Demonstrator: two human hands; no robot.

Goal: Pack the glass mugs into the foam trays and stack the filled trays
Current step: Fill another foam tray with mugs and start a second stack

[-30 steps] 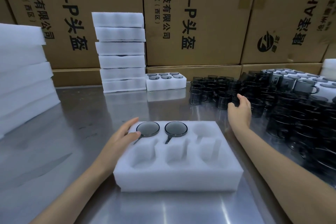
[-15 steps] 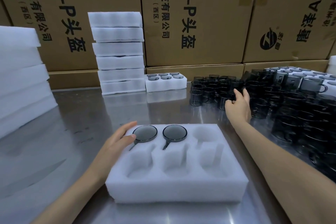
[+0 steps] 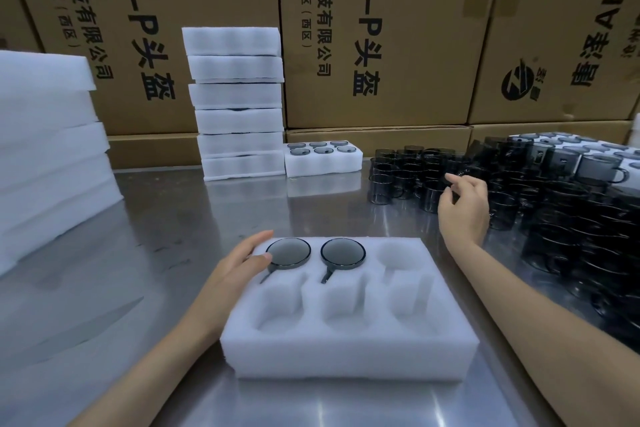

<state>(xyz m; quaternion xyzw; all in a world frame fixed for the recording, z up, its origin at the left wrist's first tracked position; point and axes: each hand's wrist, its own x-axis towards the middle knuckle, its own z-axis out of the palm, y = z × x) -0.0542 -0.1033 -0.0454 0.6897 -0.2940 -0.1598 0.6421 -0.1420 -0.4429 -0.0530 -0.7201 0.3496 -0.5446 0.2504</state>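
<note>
Head view looks down on a white foam tray [image 3: 349, 350] lying flat on a steel surface [image 3: 166, 229], its near edge close to the viewer. It has six round pockets in two rows; the far-left pocket and the far-middle pocket each hold a dark glass mug [image 3: 289, 252], seen rim-up with a thin handle slotted toward the near row, and the second mug [image 3: 343, 253] sits just beside the first. The other four pockets are bare foam. The left hand [image 3: 239, 263] lies relaxed with straight fingers on the tray's far-left corner, thumb tip touching the first mug's rim. The right hand [image 3: 464, 208] hovers at the near edge of a crowded cluster of loose mugs [image 3: 408, 177], fingers loosely curled and holding nothing. More mugs are stacked in piles [image 3: 571, 236] along the right side, close to the tray's right edge. At the back a stack of trays [image 3: 239, 104] stands beside a single filled tray [image 3: 323, 158], both against cardboard boxes [image 3: 374, 35]. Another foam stack [image 3: 48, 149] stands at the left. Open steel lies between that stack and the near tray.
</note>
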